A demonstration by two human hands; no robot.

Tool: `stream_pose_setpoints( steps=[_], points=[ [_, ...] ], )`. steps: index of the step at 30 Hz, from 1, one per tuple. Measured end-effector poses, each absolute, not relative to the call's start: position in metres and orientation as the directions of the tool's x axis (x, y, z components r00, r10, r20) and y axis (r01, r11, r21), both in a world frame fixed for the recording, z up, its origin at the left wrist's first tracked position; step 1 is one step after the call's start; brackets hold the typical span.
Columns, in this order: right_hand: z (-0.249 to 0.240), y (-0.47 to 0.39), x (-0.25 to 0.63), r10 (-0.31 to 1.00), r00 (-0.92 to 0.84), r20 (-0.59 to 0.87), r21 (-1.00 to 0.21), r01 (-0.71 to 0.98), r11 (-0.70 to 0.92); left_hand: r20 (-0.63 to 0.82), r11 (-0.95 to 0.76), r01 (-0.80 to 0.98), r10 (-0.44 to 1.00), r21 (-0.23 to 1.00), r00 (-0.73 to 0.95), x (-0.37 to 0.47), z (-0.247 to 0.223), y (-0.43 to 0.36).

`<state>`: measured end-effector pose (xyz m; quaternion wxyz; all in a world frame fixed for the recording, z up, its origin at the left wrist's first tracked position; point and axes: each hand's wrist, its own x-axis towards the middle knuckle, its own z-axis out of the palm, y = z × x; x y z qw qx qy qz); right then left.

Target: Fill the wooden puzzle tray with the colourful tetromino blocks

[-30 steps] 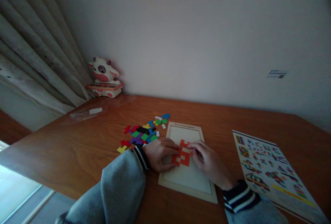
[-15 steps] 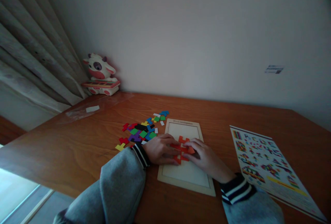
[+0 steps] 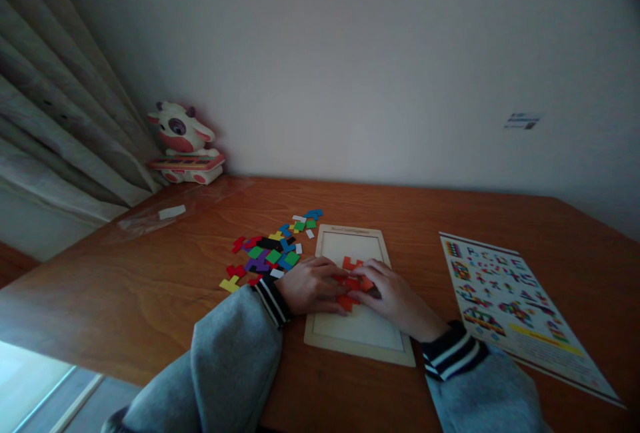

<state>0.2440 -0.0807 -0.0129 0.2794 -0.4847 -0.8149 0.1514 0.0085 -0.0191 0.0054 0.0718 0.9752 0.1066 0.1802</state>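
Note:
A wooden puzzle board (image 3: 411, 353) with a pale inner field lies in front of me. Several orange puzzle pieces (image 3: 349, 262) sit together at its middle, partly covered by my fingers. My left hand (image 3: 309, 286) reaches over the board's left edge, fingers stretched out and apart, touching the orange pieces from the left. From the right, my right hand (image 3: 393, 294) bends its thumb and fingers round an orange piece (image 3: 367, 284) at the right of the group. Its fingertips lie close to those of my left hand.
Loose coloured pieces (image 3: 260, 263) are scattered left of the board. A printed pattern sheet (image 3: 520, 326) lies at the right. A cow-shaped toy keyboard (image 3: 187, 146) stands at the back left by the curtain (image 3: 60, 113). Clear plastic (image 3: 145, 220) lies near the table's left edge.
My right fingertips have shifted slightly left, closer to my left hand, over the orange pieces. My left hand stays nearly in place. The whole view has shifted a little.

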Motion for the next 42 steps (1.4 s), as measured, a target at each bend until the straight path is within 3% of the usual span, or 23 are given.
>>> stream_pose_setpoints(
  steps=[6, 20, 34, 42],
  points=[
    [-0.008, -0.082, 0.245, 0.876, -0.373, 0.304, -0.522, 0.704, 0.481, 0.343, -0.939, 0.255, 0.324, 0.232, 0.882, 0.009, 0.009, -0.020],
    [0.000, -0.091, 0.233, 0.880, -0.392, 0.269, -0.419, 0.774, 0.474, 0.448, -0.895, 0.435, 0.431, 0.099, 0.783, 0.006, -0.003, -0.013],
    [0.000, -0.089, 0.246, 0.877, -0.420, 0.232, -0.447, 0.755, 0.480, 0.430, -0.909, 0.340, 0.415, 0.242, 0.802, 0.009, -0.003, -0.014],
    [-0.003, -0.087, 0.247, 0.887, -0.404, 0.222, -0.558, 0.693, 0.455, 0.389, -0.887, 0.219, 0.385, 0.407, 0.837, 0.010, -0.005, -0.016]
  ],
)
